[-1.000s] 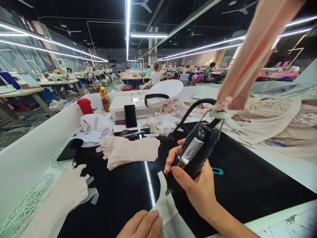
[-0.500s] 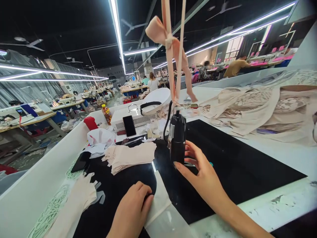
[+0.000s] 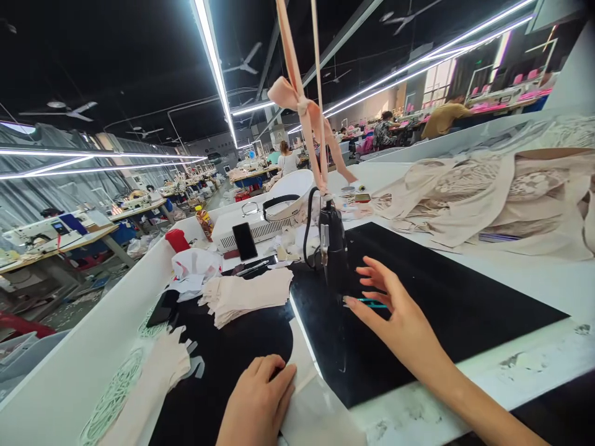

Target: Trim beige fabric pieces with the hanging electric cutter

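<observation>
A black hand-held power tool (image 3: 333, 248) with a cord hangs upright from knotted peach fabric strips (image 3: 304, 106). To its right is my right hand (image 3: 395, 310), open and apart from it, with fingers spread and bent. Seen between thumb and fingers is a thin teal-handled tool (image 3: 372, 303), apparently on the black mat (image 3: 432, 291); its kind is unclear. My left hand (image 3: 260, 396) rests low at the mat's edge by a pale translucent sheet (image 3: 320, 409), fingers curled and thumb drawn in. Whatever lies under those fingers is hidden. A stack of beige fabric pieces (image 3: 248, 294) lies beyond it.
At the left lie beige fabric strips (image 3: 149, 384) and pale green cord (image 3: 114, 393). A phone (image 3: 245, 240) leans on a white vented box (image 3: 223, 234); a bottle (image 3: 203, 222) stands behind. Beige fabric (image 3: 446, 192) is heaped right. Several people sit at sewing tables farther off.
My right hand has moved right, away from the black tool, and its fingers have spread. The view has shifted slightly. My left hand stays in about the same place.
</observation>
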